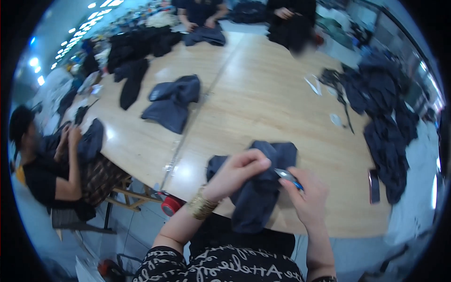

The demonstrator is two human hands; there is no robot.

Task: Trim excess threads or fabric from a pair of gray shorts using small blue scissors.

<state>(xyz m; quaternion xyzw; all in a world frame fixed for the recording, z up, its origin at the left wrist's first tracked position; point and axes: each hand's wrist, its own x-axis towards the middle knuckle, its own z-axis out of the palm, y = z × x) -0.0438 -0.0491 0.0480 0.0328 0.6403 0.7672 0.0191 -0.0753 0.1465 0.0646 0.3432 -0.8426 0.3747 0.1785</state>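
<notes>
Dark grey cloth of the garment [256, 192] is lying at the near edge of the table [263, 94]. Left hand [235, 174] is pinching a fold shut; right hand [305, 197] is gripping small blue-handled snips [289, 177]. Keeping the fold taut should steady the cut.

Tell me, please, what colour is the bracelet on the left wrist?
Gold; the bracelet shows clearly in the head view.

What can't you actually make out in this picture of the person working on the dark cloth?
Head view only:
- Small blue-handled tool: its tip is hidden in the dark garment, and it is blurred.
- Right hand: its fingertips are hidden behind its own palm.
- Left hand: its grip is buried in folds.
- Phone-like object: too small to identify.
</notes>
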